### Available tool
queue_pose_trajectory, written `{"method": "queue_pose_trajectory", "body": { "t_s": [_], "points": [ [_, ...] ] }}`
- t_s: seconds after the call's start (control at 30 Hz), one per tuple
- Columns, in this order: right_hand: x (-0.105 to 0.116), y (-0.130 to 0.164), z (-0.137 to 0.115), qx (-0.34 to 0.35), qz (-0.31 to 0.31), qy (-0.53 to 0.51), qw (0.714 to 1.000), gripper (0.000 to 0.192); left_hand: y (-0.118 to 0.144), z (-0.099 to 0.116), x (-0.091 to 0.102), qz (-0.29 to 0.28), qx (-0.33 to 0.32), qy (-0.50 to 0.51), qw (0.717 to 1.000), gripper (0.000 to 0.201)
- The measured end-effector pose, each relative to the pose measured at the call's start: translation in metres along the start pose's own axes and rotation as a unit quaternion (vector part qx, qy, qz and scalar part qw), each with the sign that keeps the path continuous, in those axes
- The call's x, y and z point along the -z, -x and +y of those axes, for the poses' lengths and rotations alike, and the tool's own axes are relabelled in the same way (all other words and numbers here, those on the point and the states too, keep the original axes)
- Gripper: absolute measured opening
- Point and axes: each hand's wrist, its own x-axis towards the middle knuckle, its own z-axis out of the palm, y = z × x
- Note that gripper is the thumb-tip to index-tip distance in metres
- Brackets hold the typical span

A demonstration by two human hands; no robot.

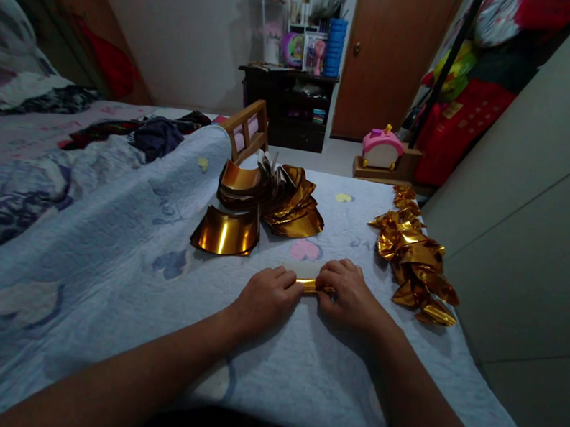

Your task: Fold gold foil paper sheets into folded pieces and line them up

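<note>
Between my two hands lies a narrow folded strip of gold foil paper (308, 286), low over the blue quilt (261, 355). My left hand (268, 300) is closed on its left end, and my right hand (346, 294) pinches its right end. Only the strip's middle shows; the fingers cover both ends. Beyond my left hand sits a stack of flat gold foil sheets (227, 231), with more fanned gold sheets (294, 204) behind it. To the right of my right hand runs a row of folded gold foil pieces (414, 257) along the quilt's right edge.
A wooden bed rail (248, 131) stands at the far edge. Beyond it are a dark cabinet (299, 110), a pink toy (382, 148) and a brown door (393, 57). Rumpled clothes (158, 138) lie at left; a pale cupboard (544, 235) rises at right.
</note>
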Motion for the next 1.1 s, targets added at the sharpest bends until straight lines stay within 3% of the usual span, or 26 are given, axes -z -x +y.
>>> {"method": "queue_pose_trajectory", "body": {
  "t_s": [0.2,0.37,0.53,0.63,0.87,1.0,1.1],
  "points": [
    [-0.004,-0.003,0.004,0.001,0.015,-0.012,1.000,0.020,0.003,-0.007,-0.003,0.038,-0.010,0.011,0.999,0.014],
    [-0.007,-0.006,0.006,0.014,0.061,-0.012,0.998,0.016,0.002,-0.013,0.002,0.120,-0.036,0.020,0.992,0.019],
    [-0.010,-0.005,-0.002,0.040,0.104,0.010,0.994,0.017,-0.003,-0.017,0.006,0.170,0.005,-0.025,0.985,0.018],
    [-0.014,-0.005,-0.011,0.060,0.085,0.040,0.994,0.009,-0.005,-0.019,0.004,0.154,0.018,-0.040,0.987,0.014],
    [-0.020,-0.003,-0.026,0.076,-0.017,0.048,0.996,0.008,-0.005,-0.026,-0.003,0.042,0.017,-0.008,0.999,0.010],
    [-0.016,0.000,-0.028,0.080,-0.031,0.013,0.996,0.012,-0.001,-0.029,0.002,0.015,0.017,0.052,0.998,0.010],
    [-0.013,0.002,-0.029,0.083,-0.028,-0.009,0.996,0.016,0.005,-0.030,0.006,0.012,-0.017,0.130,0.991,0.024]
  ]
}}
